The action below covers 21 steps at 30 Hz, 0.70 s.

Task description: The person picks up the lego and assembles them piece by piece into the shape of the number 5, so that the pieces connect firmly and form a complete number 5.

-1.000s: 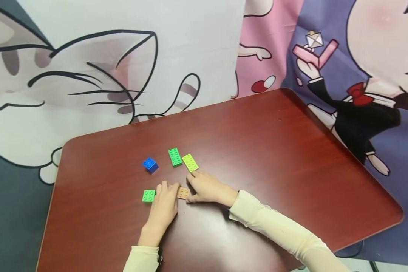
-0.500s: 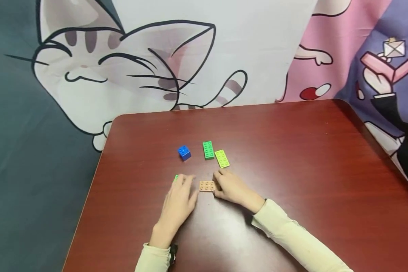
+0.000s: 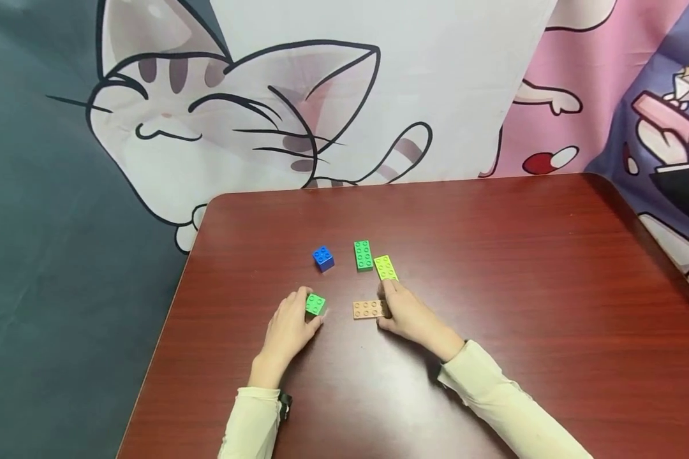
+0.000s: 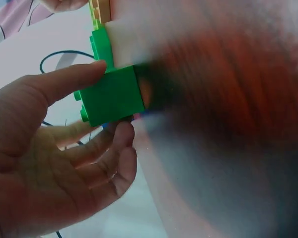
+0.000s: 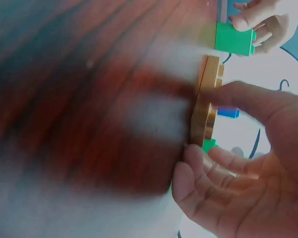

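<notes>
On the table's left side, my left hand point(image 3: 287, 328) holds a bright green square toy brick point(image 3: 315, 304) between thumb and fingers. The left wrist view has this green brick point(image 4: 111, 99) large, thumb at one edge and fingertips at the opposite one. To its right, my right hand point(image 3: 418, 319) grips the right end of a flat tan studded brick point(image 3: 366, 310), which lies crosswise. Seen from the right wrist, the thumb lies along the tan brick point(image 5: 203, 111) and the fingertips meet its near end. My right fingers also come up against the lower end of a lime brick point(image 3: 385, 266).
A blue square brick point(image 3: 323, 259) and a longer green brick point(image 3: 363, 255) sit farther back on the reddish-brown table point(image 3: 494, 255). Behind the table's far edge hangs a cloth backdrop point(image 3: 436, 83) with cartoon figures.
My left hand has moved from the tan brick to the green square brick, now turned and nearer the tan one. The right hand has stayed by the tan brick. The head view has swung left.
</notes>
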### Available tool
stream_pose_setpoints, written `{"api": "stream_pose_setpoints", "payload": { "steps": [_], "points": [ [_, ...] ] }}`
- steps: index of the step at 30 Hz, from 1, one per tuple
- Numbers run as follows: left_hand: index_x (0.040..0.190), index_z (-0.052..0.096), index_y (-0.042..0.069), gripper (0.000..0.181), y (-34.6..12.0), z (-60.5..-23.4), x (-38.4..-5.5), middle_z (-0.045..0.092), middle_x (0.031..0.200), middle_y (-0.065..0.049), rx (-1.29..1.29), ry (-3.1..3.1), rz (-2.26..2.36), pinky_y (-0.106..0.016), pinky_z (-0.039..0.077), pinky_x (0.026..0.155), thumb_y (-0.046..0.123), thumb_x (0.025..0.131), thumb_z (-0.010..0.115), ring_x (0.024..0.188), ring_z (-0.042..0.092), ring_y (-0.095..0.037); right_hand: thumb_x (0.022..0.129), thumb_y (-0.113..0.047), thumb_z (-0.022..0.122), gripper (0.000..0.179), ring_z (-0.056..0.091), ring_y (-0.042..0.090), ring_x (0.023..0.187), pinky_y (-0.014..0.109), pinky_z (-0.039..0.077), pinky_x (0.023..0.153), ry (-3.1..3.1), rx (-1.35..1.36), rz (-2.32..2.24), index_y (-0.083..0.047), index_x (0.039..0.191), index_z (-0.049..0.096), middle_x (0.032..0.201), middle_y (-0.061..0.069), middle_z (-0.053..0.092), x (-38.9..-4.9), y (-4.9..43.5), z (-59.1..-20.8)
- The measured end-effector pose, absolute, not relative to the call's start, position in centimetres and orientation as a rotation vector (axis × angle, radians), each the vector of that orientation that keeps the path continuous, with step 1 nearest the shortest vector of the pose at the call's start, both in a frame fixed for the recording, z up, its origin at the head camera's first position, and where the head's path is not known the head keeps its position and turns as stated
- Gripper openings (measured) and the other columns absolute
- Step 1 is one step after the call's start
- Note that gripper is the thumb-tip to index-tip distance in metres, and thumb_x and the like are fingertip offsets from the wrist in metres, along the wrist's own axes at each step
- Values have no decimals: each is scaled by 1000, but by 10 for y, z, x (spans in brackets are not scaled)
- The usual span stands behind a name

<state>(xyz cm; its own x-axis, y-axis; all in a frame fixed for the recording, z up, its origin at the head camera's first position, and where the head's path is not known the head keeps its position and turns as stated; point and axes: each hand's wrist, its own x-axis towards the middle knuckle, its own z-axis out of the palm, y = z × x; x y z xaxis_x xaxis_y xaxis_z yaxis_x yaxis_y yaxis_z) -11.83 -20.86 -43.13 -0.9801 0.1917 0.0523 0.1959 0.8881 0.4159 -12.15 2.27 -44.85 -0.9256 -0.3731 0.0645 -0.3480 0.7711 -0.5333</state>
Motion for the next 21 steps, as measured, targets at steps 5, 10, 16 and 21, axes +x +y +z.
{"api": "stream_pose_setpoints", "payload": {
  "steps": [5,10,16,21],
  "points": [
    [113,48,12,50,-209,-428,-125,55,96,-2,-464,-3000,-780,-32,42,67,19,69,70,89,46,-17,58,-15,77,55,44,12,66,25,42,59,2854,-572,-904,-2,101,46,83,4,45,-126,22,-443],
    [106,49,14,44,-206,-427,-123,55,92,1,-484,-2961,-874,-30,40,68,16,68,71,90,44,-14,61,-15,75,51,47,14,76,28,44,68,2827,-626,-928,-2,101,47,90,6,48,-126,20,-445],
    [105,51,16,41,-195,-426,-124,56,91,5,-652,-2897,-982,-29,37,66,14,68,70,85,47,-18,60,-16,76,50,46,12,73,27,44,65,2839,-620,-964,-1,100,49,91,7,49,-122,26,-445],
    [104,51,17,40,-188,-427,-122,55,93,7,-711,-2892,-999,-29,38,69,15,69,70,85,48,-17,60,-19,76,50,47,12,71,27,44,63,2835,-647,-975,-2,100,51,91,7,51,-118,32,-444]
  ]
}}
